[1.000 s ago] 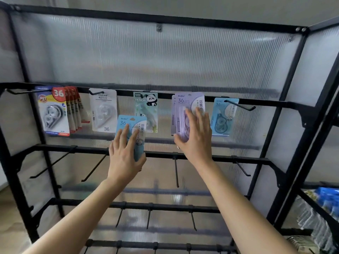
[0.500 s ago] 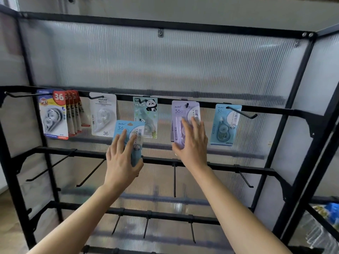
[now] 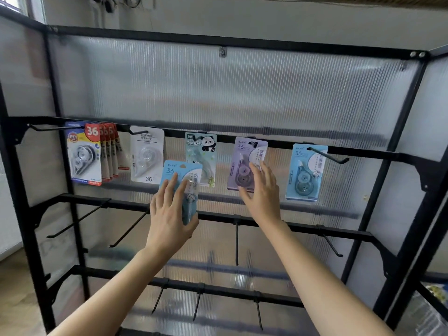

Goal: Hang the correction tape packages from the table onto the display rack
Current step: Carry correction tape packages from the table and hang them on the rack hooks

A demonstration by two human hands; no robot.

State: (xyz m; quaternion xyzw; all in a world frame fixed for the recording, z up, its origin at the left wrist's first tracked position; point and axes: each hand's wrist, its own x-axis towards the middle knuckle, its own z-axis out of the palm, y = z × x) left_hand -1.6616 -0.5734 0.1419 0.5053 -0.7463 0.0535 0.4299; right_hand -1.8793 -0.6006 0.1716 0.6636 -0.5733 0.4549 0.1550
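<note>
The left hand (image 3: 169, 224) holds a blue correction tape package (image 3: 188, 177) in front of the display rack (image 3: 363, 151). Its fingers (image 3: 169, 190) lie nearly straight over the front of the package. The thumb curls round the lower right edge, so the package is pinched between them. This package is on no hook. It is below the top rail, and it overlaps the lower part of the panda package (image 3: 201, 149) and the white package (image 3: 146, 156).

The right hand (image 3: 260, 197) is spread, with straight fingers (image 3: 263, 172) that touch the lower right part of the purple package (image 3: 243, 158) without gripping it. The purple package hangs on a hook of the top rail, and the hook's tip shows through its hole.

On the same rail hang a bunch of red-and-blue packages (image 3: 84, 154) at the left and a light blue package (image 3: 305, 173) at the right, each on its own hook. The hooks of the two lower rails carry nothing.

One second ago the right hand covered more of the purple package and held it up at the rail. Now the package hangs straight and the hand sits lower on it. The left hand and its blue package have stayed at almost the same place.
</note>
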